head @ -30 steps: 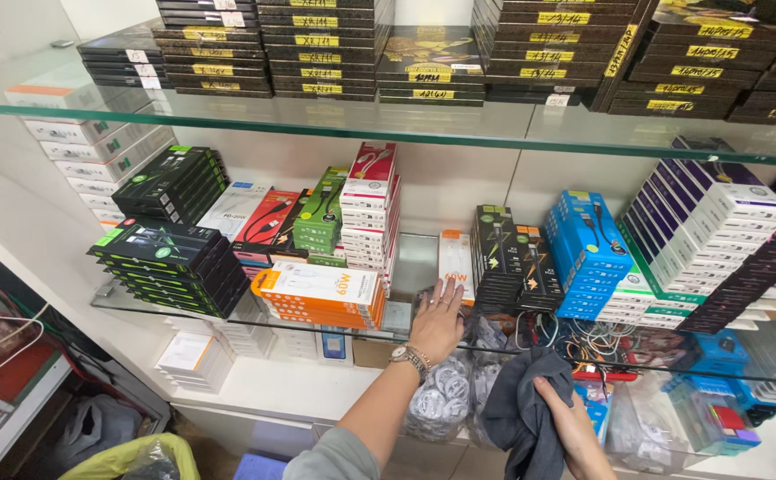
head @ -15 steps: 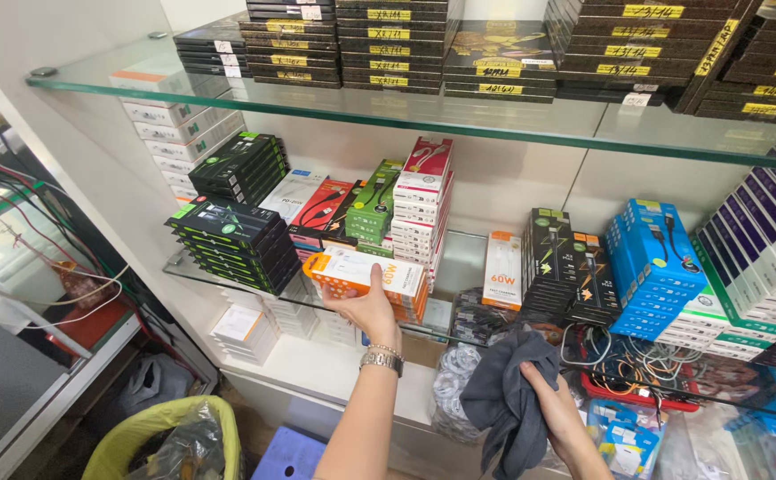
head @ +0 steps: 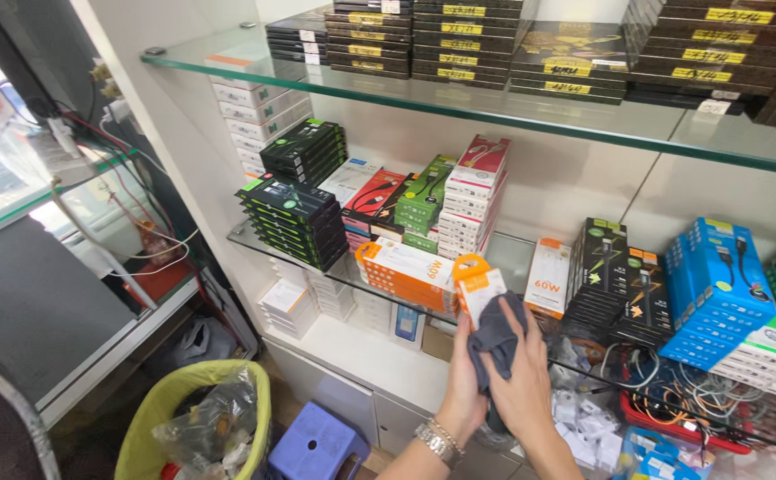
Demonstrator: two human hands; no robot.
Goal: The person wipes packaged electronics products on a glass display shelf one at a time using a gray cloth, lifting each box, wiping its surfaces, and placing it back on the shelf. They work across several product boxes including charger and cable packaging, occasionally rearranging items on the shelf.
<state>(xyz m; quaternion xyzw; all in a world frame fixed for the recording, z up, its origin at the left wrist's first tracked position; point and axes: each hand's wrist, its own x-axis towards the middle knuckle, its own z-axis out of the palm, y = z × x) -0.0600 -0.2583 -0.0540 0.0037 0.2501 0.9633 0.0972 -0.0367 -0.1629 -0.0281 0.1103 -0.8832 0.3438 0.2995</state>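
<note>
Orange-and-white box [head: 479,289] sits upright in your left hand [head: 461,391], fingers wrapped around it, just above the glass shelf [head: 512,258]. Your right hand [head: 523,373] presses the grey cloth [head: 497,336] against its face; wipe every side with steady support.

Pretty clearly a small phone-accessory shop: glass shelves [head: 459,102] packed with stacks of boxed cables [head: 712,289] and chargers [head: 405,271], black boxes [head: 294,218] piled up, loose cables [head: 672,400] underneath, plus a bin [head: 152,436] on the floor.
</note>
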